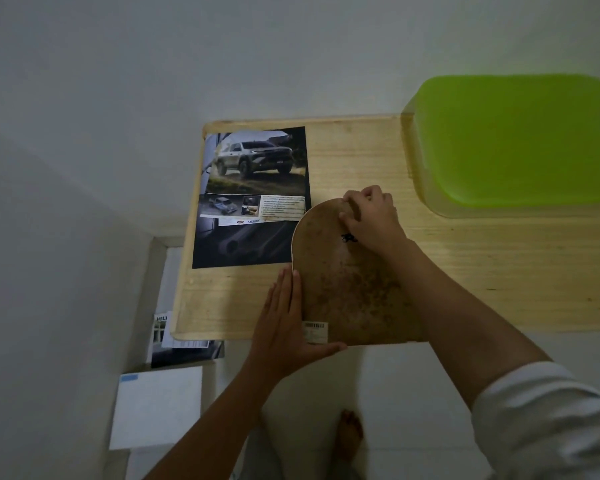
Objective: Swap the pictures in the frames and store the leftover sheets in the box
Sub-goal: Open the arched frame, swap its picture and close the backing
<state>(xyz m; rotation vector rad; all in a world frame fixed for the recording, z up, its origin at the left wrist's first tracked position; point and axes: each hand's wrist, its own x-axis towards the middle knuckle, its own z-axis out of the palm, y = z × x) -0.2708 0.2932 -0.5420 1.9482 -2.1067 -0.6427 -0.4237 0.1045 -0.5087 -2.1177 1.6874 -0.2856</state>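
Note:
An arch-topped picture frame (340,285) lies face down near the front edge of the wooden table (499,271), its brown speckled backing up, with a barcode sticker at its lower left corner. My left hand (288,323) lies flat against the frame's left edge and lower corner, thumb under the bottom. My right hand (371,216) rests on the frame's top, fingers curled at something small on the backing. A printed sheet with a grey pickup truck (252,195) lies flat on the table's left part. A green plastic box (520,140) stands at the far right.
The table stands against a white wall. On the floor to the left lie more printed sheets (184,344) and a white box or pad (156,407). My bare foot (350,434) is on the white tiled floor below the table's front edge.

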